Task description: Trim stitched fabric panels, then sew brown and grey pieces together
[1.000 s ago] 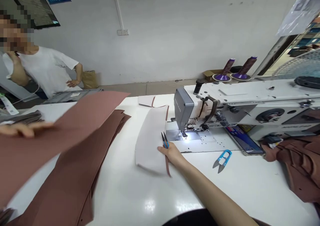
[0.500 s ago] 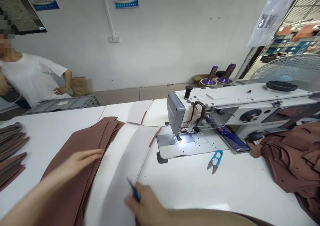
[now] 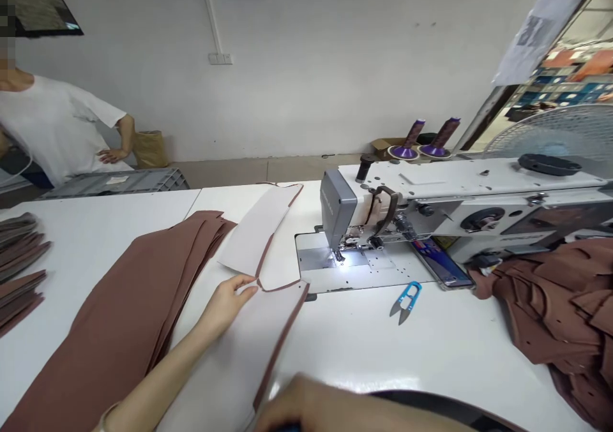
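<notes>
White wall [image 3: 311,68] stands behind our white table [image 3: 354,349]. At far left, past some dark stacks [image 3: 19,266], we see a person in a white shirt [image 3: 62,126] by a gray crate [image 3: 129,182]. Next lies a big brown pile [image 3: 124,285], which (we guess) is yet to be worked on. Our left hand [image 3: 226,305] pinches the corner where a far strip [image 3: 258,234] and a near strip [image 3: 239,349] meet. Both lie pale side up; their brown edges look done, but the strips don't look parted. Our right hand [image 3: 299,403], blurry, hides the near strip's low end; we can't tell how its fingers sit. Right of that, a sewing machine [image 3: 339,205], blue snips [image 3: 406,302], a phone [image 3: 443,264] and a brown heap [image 3: 565,304] crowd us.
</notes>
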A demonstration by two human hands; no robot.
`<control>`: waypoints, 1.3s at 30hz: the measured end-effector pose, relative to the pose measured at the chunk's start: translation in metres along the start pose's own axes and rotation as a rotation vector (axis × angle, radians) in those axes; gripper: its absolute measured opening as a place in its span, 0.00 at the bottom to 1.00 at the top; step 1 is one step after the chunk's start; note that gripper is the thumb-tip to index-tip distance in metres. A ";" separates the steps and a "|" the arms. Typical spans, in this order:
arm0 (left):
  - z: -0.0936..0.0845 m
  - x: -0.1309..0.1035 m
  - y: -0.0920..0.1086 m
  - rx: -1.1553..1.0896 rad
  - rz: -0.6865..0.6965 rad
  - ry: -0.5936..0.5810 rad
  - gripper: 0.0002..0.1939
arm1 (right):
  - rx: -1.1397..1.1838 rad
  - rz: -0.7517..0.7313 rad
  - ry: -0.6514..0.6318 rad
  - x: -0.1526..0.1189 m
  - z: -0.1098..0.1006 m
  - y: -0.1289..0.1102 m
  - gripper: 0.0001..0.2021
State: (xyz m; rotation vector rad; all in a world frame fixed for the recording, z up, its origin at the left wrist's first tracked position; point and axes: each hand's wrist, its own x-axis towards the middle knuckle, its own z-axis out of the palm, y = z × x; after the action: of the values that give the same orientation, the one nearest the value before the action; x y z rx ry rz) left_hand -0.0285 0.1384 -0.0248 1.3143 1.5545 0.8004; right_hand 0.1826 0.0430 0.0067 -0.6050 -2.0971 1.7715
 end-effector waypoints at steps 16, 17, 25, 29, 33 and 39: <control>0.014 -0.101 -0.020 0.293 0.328 0.202 0.08 | 0.250 0.278 -0.043 0.032 -0.071 0.046 0.30; 0.014 -0.102 -0.020 0.279 0.269 0.197 0.11 | 0.276 0.260 -0.060 0.032 -0.073 0.046 0.29; 0.015 -0.099 -0.017 0.271 0.493 0.127 0.10 | 0.186 0.188 -0.068 0.030 -0.075 0.037 0.27; 0.015 -0.096 -0.017 0.291 0.548 0.117 0.10 | 0.033 0.171 0.008 0.027 -0.071 0.026 0.25; 0.011 -0.095 -0.014 0.293 0.523 0.098 0.10 | 0.065 0.154 0.079 0.022 -0.068 0.029 0.25; 0.027 -0.097 -0.008 0.243 0.526 0.108 0.09 | 0.354 0.287 0.412 0.041 -0.076 0.054 0.25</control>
State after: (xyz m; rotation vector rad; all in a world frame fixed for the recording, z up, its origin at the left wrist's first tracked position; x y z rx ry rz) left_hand -0.0062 0.0397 -0.0194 1.9319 1.4347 1.0381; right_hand 0.1923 0.1359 -0.0342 -1.0967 -1.4386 1.9032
